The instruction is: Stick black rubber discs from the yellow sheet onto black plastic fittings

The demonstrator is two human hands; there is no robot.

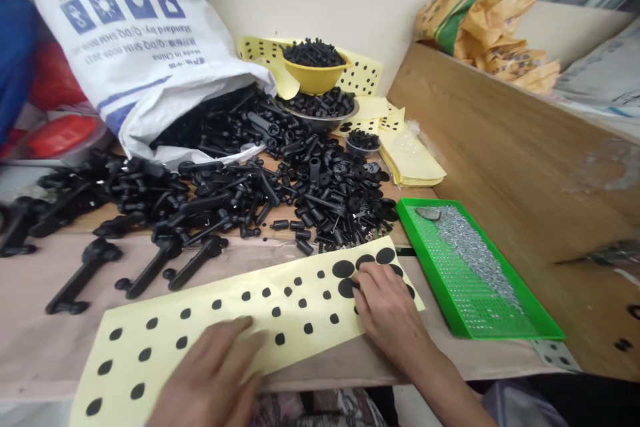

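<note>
- Yellow sheet (293, 320): lies flat across the near part of the table (40, 347), slanting from near left to far right; rows of small black dots (246, 296) cover most of it, with large black dots (343, 269) grouped at the right end.
- Left hand (210, 373): blurred, over the sheet's near edge, left of centre; whether its fingers hold anything cannot be told.
- Right hand (387, 307): well apart from the left, its bent fingertips at the large dots; whether they pinch anything cannot be told.
- Green tray (425, 267): just right of the sheet, bearing small silvery pieces (475, 253).
- Black parts (325, 180): heaped beyond the sheet, spilling near the mouth of a white sack (150, 33) at far left; three crank-shaped pieces (89, 273) lie nearer.
- Yellow bowl (315, 83): at the far side, filled with small black pieces, above a metallic bowl (323, 123).
- Stacked yellow sheets (410, 160): far right of the heap, beside a wooden partition (500, 160).
</note>
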